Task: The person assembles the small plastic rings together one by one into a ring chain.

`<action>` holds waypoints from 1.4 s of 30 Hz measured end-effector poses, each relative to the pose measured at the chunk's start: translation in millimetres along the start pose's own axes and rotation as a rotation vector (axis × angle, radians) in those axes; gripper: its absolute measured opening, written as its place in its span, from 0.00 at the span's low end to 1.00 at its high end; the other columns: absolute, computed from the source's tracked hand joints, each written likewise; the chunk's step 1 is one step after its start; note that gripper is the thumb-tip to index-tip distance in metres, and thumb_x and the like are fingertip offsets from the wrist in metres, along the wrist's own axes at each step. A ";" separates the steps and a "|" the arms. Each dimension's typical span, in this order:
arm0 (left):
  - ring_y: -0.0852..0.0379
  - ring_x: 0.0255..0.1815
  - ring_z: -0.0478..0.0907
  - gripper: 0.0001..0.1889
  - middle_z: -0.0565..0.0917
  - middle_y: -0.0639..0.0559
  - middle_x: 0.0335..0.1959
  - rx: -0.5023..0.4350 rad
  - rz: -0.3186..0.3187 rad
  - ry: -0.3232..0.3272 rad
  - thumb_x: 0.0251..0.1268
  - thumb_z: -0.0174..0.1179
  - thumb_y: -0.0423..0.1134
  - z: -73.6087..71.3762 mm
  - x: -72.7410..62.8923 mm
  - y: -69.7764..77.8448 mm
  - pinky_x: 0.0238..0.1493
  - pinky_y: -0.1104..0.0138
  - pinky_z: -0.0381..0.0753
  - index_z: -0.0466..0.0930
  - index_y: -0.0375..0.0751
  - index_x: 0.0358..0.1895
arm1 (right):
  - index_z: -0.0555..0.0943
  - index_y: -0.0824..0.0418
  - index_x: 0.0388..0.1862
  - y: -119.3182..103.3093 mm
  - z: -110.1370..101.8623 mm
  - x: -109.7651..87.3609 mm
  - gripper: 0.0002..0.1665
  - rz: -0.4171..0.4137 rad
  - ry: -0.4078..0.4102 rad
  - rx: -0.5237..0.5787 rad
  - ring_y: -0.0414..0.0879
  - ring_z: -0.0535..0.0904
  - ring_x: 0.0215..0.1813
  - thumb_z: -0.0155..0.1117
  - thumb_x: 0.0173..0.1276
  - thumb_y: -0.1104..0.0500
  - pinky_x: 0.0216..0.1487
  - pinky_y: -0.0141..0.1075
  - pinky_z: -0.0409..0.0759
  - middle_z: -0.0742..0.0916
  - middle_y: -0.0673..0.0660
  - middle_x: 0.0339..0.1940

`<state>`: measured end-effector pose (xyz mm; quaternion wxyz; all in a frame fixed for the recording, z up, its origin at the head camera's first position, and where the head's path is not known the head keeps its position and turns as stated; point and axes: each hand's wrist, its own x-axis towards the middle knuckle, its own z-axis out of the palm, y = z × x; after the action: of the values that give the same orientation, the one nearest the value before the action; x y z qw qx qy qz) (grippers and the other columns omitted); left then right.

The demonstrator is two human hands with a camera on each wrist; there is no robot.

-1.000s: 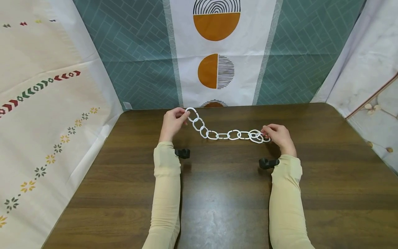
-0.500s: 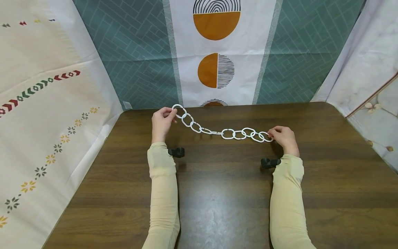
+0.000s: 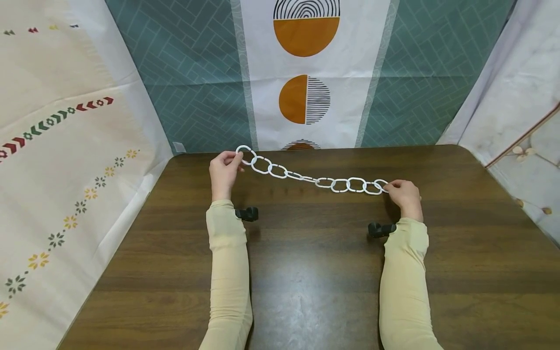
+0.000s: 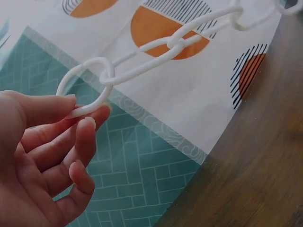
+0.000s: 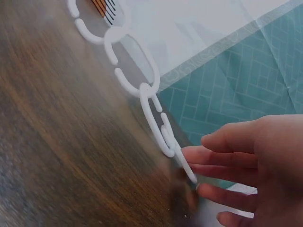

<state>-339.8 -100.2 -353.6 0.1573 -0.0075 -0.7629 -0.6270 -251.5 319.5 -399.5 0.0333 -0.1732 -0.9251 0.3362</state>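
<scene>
A white plastic chain point(image 3: 277, 171) of oval links stretches between both hands above the table, its left end higher than its right. My left hand point(image 3: 224, 170) pinches the leftmost link between thumb and forefinger; the other fingers curl loosely below it, as the left wrist view shows. On the other side, my right hand point(image 3: 404, 194) is at the rightmost link. In the right wrist view its fingers point(image 5: 227, 172) are nearly straight, the end link point(image 5: 188, 169) lies against the fingertips, and the thumb shows apart from it.
The dark wooden table point(image 3: 315, 272) spans the view under both arms. A teal and white patterned cloth point(image 3: 192, 97) hangs behind its far edge. Pale cloths stand at the left point(image 3: 65, 170) and right. A small black camera mount point(image 3: 249, 214) sits on each wrist.
My left hand has moved left with the chain's end link. The right hand has shifted slightly right, its fingers looser now. The chain is drawn out longer and straighter; the bunched right links have spread.
</scene>
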 end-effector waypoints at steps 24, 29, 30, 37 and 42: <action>0.46 0.50 0.79 0.11 0.85 0.41 0.45 0.539 0.055 -0.671 0.67 0.60 0.38 -27.3 10.9 -48.8 0.56 0.54 0.73 0.82 0.36 0.48 | 0.77 0.74 0.48 31.7 -36.2 14.8 0.17 -0.398 -0.243 -0.205 0.62 0.72 0.48 0.54 0.73 0.59 0.51 0.53 0.70 0.79 0.73 0.48; 0.46 0.49 0.78 0.11 0.85 0.41 0.45 0.528 0.053 -0.664 0.67 0.59 0.38 -27.7 10.7 -52.1 0.57 0.54 0.73 0.82 0.36 0.47 | 0.77 0.74 0.50 34.5 -37.1 17.0 0.18 -0.405 -0.246 -0.189 0.63 0.73 0.50 0.53 0.73 0.59 0.53 0.55 0.70 0.80 0.73 0.49; 0.46 0.49 0.78 0.11 0.85 0.41 0.45 0.528 0.051 -0.664 0.67 0.59 0.38 -27.7 10.6 -52.6 0.56 0.55 0.72 0.82 0.35 0.47 | 0.77 0.74 0.50 35.2 -37.4 17.4 0.18 -0.406 -0.246 -0.184 0.63 0.74 0.49 0.52 0.74 0.58 0.52 0.54 0.71 0.80 0.73 0.49; 0.45 0.50 0.77 0.16 0.82 0.36 0.50 0.505 -0.001 -0.677 0.67 0.58 0.38 -30.7 10.7 -52.1 0.50 0.59 0.75 0.77 0.32 0.53 | 0.76 0.72 0.53 36.4 -42.2 19.7 0.20 -0.392 -0.227 -0.139 0.65 0.74 0.53 0.50 0.75 0.57 0.54 0.53 0.70 0.79 0.74 0.53; 0.43 0.48 0.77 0.21 0.77 0.33 0.56 0.481 -0.085 -0.704 0.69 0.56 0.38 -33.2 10.2 -51.9 0.44 0.61 0.77 0.70 0.32 0.62 | 0.75 0.73 0.53 33.7 -49.1 16.2 0.21 -0.374 -0.187 -0.120 0.68 0.73 0.56 0.49 0.76 0.56 0.56 0.57 0.69 0.78 0.75 0.54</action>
<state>-352.6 -145.0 -395.1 -0.1414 -0.1527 -0.8943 -0.3962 -248.0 379.1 -383.9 -0.0015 0.0316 -0.9586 0.2830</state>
